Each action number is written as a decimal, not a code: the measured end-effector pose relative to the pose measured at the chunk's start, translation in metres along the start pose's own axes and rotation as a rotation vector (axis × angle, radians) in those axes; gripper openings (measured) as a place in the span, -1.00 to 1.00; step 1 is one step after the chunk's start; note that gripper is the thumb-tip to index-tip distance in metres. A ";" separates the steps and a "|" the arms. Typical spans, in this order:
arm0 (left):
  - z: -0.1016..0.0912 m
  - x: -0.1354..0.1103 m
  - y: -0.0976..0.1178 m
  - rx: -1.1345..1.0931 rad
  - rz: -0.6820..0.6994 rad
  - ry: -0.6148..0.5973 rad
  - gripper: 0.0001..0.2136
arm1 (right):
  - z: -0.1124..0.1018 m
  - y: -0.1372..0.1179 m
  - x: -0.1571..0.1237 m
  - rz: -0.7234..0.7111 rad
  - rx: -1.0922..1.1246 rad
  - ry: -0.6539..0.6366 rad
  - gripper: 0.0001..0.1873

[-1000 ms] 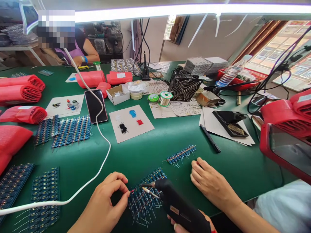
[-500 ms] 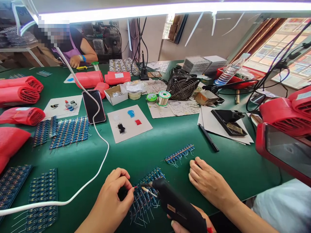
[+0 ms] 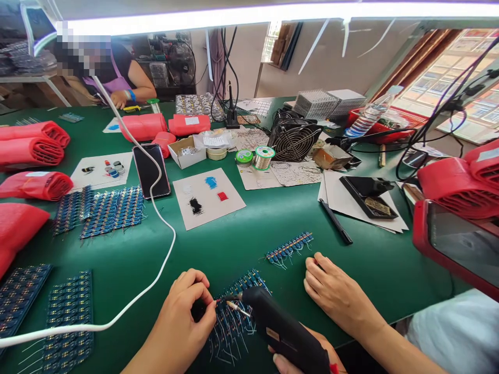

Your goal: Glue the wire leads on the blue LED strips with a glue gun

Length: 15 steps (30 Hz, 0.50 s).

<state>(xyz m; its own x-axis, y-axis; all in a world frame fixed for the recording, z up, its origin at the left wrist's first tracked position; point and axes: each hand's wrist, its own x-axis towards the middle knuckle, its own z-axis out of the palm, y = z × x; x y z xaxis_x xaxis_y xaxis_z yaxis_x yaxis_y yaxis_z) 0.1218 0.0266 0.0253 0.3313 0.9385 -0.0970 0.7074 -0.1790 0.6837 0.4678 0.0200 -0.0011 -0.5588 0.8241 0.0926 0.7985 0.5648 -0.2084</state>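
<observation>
My left hand (image 3: 186, 310) is closed in a pinch on a thin red wire (image 3: 217, 301) at the left edge of a panel of small blue circuit boards (image 3: 234, 317). Many pale wires trail from this panel toward me. At the bottom centre, my right hand (image 3: 286, 363) grips a black soldering gun (image 3: 286, 327), mostly hidden behind its body. The gun's dark tip and a pale feed tube point left over the panel, close to my left fingertips. Whether the tip touches a board I cannot tell.
A co-worker's hand (image 3: 335, 291) rests at right beside a narrow board strip (image 3: 289, 248). Left lie more board panels (image 3: 113, 212), red rolls (image 3: 31, 186), a phone (image 3: 150, 174) and a white cable (image 3: 163, 259). Solder spools (image 3: 264, 158) and a fan (image 3: 295, 140) stand behind.
The soldering gun has shifted very slightly left at its tip. My left hand keeps its pinch at the panel's edge, and the co-worker's hand stays nearly still.
</observation>
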 end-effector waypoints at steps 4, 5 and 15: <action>0.000 0.001 0.001 0.005 0.016 0.012 -0.82 | -0.001 0.001 -0.001 0.026 -0.009 -0.014 -0.34; 0.000 0.001 0.001 0.008 0.017 0.014 -0.82 | -0.001 0.000 0.000 0.025 -0.018 -0.019 -0.34; 0.001 0.000 -0.001 0.023 0.018 0.016 -0.81 | -0.008 -0.006 0.005 -0.051 -0.179 -0.022 -0.32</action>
<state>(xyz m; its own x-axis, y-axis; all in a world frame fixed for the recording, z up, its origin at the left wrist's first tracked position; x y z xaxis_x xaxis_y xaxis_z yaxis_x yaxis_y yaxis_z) 0.1222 0.0260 0.0240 0.3344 0.9396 -0.0734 0.7157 -0.2026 0.6683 0.4616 0.0214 0.0081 -0.6028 0.7942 0.0770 0.7949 0.6061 -0.0276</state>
